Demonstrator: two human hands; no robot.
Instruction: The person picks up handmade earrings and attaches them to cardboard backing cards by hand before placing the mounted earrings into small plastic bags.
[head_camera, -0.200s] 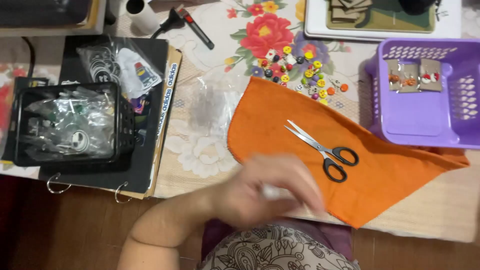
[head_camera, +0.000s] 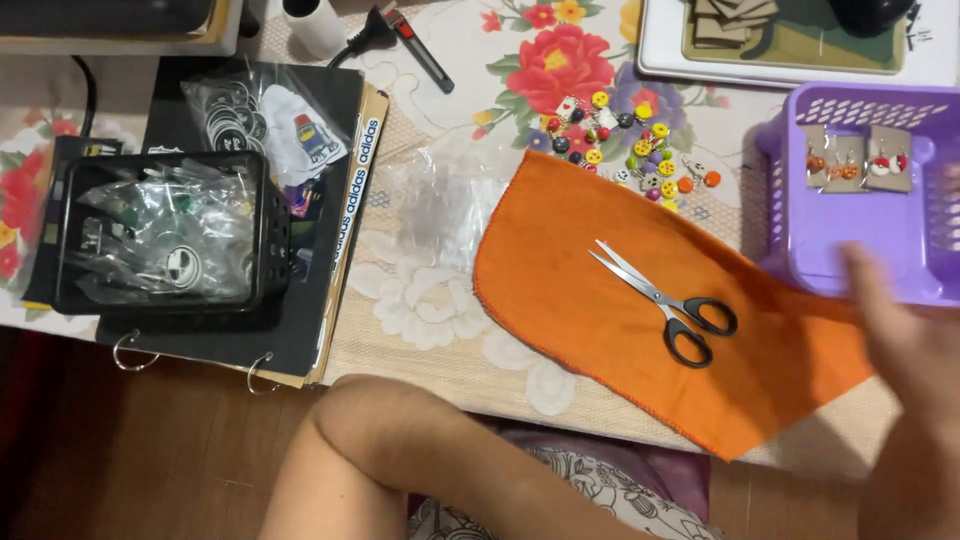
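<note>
Right hand (head_camera: 915, 350) swung from cloth centre to purple slotted basket (head_camera: 850, 250); blurred fingers spread, empty; scissors (head_camera: 665, 300) on fuzzy orange cloth (head_camera: 560, 280).

Evenly and softly lit from above, faint shadows only, sharp across the table (head_camera: 440, 330), yet motion-blurred on the right hand (head_camera: 915, 345) at the frame edge.
</note>
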